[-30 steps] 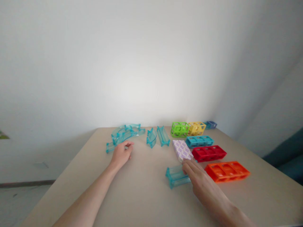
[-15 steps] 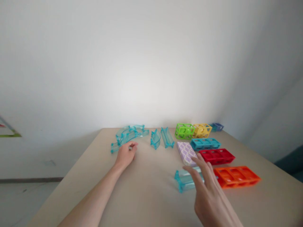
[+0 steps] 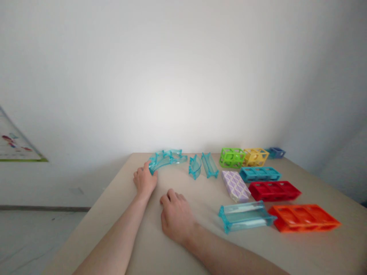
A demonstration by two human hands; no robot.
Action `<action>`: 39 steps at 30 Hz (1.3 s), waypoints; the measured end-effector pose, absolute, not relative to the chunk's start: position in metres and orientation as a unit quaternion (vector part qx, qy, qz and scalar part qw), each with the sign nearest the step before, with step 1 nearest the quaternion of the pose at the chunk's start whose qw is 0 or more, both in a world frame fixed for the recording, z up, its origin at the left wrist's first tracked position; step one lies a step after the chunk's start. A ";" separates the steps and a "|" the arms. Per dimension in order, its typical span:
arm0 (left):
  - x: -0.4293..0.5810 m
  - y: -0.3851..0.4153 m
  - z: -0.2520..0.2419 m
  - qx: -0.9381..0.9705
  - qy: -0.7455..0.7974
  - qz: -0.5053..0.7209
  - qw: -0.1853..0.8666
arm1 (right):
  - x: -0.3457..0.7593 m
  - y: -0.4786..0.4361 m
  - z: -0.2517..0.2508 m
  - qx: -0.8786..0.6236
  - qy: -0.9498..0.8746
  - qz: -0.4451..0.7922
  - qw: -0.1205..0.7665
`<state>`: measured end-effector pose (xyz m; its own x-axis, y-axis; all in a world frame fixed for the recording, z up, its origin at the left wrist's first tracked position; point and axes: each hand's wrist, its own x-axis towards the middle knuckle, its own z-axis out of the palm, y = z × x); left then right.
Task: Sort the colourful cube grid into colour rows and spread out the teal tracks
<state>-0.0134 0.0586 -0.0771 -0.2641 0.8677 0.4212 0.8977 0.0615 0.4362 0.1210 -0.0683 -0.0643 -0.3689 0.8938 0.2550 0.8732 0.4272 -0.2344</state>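
Observation:
My left hand (image 3: 145,180) reaches over the near left end of a group of clear blue track pieces (image 3: 168,159). Its thumb and fingers close around the nearest track piece, which is mostly hidden beneath them. Lower and to the right, my right hand (image 3: 176,214) rests low over the table with its fingers curled in. Nothing shows in it, though its palm side is hidden. A curved blue track piece (image 3: 195,167) and a straight one (image 3: 210,165) lie apart from the group, beyond my right hand.
On the right lie a nearer straight blue track (image 3: 246,217), an orange block frame (image 3: 305,217), a red frame (image 3: 274,191), a teal frame (image 3: 260,174) and a purple-white patterned box (image 3: 235,185). Green (image 3: 232,157) and yellow frames (image 3: 256,157) stand near the wall.
My right hand has swung left, away from the near straight track, and its fingers have curled. My left hand has moved onto the end of the track group. The view has shifted left.

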 end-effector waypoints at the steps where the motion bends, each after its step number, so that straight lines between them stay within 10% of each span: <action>1: -0.014 0.059 -0.078 -0.599 -0.735 -0.316 0.021 | 0.121 -0.066 -0.063 -0.534 -0.826 0.037 0.176; 13: 0.037 0.067 -0.072 -0.822 -0.484 -0.286 0.089 | 0.131 -0.048 -0.073 -0.518 -0.753 0.205 0.349; 32: 0.005 0.056 -0.077 -0.571 -0.553 -0.607 0.016 | 0.131 -0.033 -0.082 -0.531 -0.631 0.308 0.474; 39: -0.002 0.035 -0.074 -0.439 -0.435 -0.711 -0.334 | 0.133 -0.026 -0.089 -0.539 -0.519 0.334 0.573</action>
<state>-0.0017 0.0348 -0.0745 -0.3914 0.8574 0.3342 -0.0925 -0.3980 0.9127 0.1326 -0.0260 -0.0888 0.2370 0.9428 0.2346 0.1766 0.1956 -0.9646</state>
